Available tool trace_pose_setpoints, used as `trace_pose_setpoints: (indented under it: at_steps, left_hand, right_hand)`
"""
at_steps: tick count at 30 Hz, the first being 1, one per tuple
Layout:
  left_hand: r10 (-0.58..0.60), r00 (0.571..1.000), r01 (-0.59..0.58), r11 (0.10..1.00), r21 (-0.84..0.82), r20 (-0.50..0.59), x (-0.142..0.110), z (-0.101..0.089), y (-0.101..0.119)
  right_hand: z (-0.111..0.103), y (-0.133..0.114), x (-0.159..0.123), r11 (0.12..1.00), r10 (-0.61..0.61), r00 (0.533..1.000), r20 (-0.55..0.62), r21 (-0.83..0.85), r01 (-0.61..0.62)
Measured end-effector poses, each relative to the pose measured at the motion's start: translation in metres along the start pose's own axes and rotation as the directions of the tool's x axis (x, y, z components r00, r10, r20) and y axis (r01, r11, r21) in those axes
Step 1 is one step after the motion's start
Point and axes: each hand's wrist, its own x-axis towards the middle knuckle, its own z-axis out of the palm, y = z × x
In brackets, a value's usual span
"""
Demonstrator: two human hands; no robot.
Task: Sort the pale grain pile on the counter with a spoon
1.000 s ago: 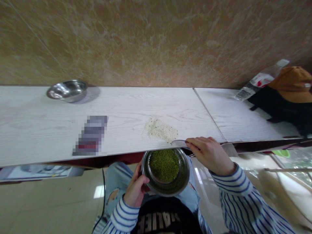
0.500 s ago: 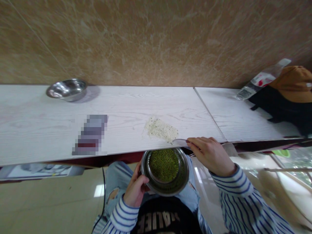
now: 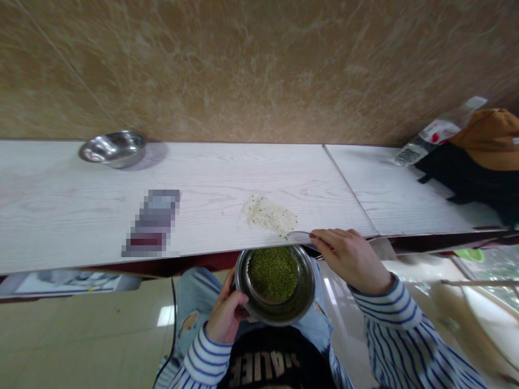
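Note:
My left hand (image 3: 227, 313) grips the left rim of a steel bowl (image 3: 306, 292), thumb on top. The bowl is tilted and held in front of the counter edge, above my lap. Green mung beans (image 3: 272, 274) fill its bottom. In my right hand (image 3: 352, 258) is a thin, translucent spoon-like tool (image 3: 299, 235), pinched by its right end; its exact kind is unclear. The tool's tip touches or nearly touches the counter edge just above the bowl. Beside the tip, a flat patch of white rice grains (image 3: 271, 215) with a few green beans lies on the counter.
The white wood-grain counter (image 3: 203, 173) has a seam at right. A second steel bowl (image 3: 113, 150) stands at back left, near a blurred-out flat object (image 3: 153, 222). A plastic bottle (image 3: 438, 132) and a brown and black cap (image 3: 482, 156) lie at far right. A marbled wall backs the counter.

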Motion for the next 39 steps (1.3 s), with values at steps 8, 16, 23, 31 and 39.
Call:
trace_pose_setpoints:
  at_steps: [8, 16, 23, 31, 39]
  left_hand:
    - [0.014, 1.000, -0.014, 1.000, -0.014, 0.008, 0.001, -0.001, 0.001]
    - [0.000, 1.000, 0.000, 1.000, -0.001, -0.003, 0.000, -0.001, 0.001]
    - [0.009, 1.000, -0.009, 1.000, 0.008, 0.018, -0.002, 0.000, 0.003]
    - [-0.002, 1.000, 0.002, 1.000, -0.005, 0.005, 0.000, 0.001, 0.001]
    - [0.005, 1.000, -0.005, 1.000, 0.006, 0.013, 0.000, -0.001, 0.002]
  right_hand:
    - [0.001, 0.003, -0.003, 0.999, 0.003, 1.000, 0.005, 0.040, -0.003]
    - [0.000, -0.001, 0.001, 1.000, 0.019, 1.000, 0.012, 0.024, -0.019]
    - [-0.001, -0.002, 0.002, 0.999, 0.006, 0.999, 0.032, 0.044, -0.007]
    - [0.001, -0.004, 0.003, 0.998, -0.016, 1.000, 0.018, 0.068, 0.015]
    - [0.004, -0.004, 0.011, 0.998, -0.004, 1.000, -0.004, 0.059, 0.004]
